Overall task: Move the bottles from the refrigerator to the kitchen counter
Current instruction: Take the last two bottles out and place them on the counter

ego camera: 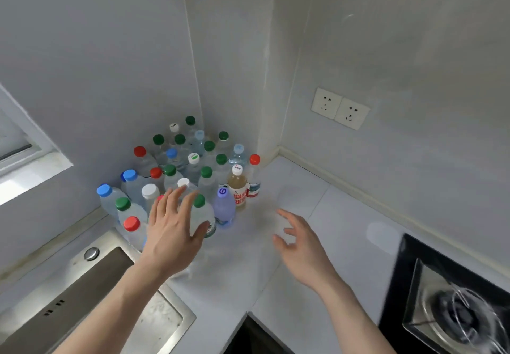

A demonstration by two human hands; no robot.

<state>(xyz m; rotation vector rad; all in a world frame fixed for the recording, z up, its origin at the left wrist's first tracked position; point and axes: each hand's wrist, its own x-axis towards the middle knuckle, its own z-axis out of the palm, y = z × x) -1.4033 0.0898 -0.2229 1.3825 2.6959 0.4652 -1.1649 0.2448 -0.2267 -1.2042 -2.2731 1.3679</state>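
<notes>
Several plastic bottles point(193, 168) with green, red, blue and white caps stand packed in the corner of the white kitchen counter point(276, 279). At the front of the group are a green-capped clear bottle point(202, 213), a purple bottle point(224, 207) and a bottle of amber drink point(238, 185). My left hand point(174, 229) hovers with spread fingers just in front of the green-capped bottle, its thumb close to the bottle's side. My right hand point(300, 246) floats open over bare counter to the right, holding nothing.
A steel sink point(91, 298) lies at the lower left, beside the bottles. A black gas hob point(452, 306) fills the lower right. Two wall sockets point(340, 108) sit above the counter on the right wall. A window ledge point(27, 171) is at the left.
</notes>
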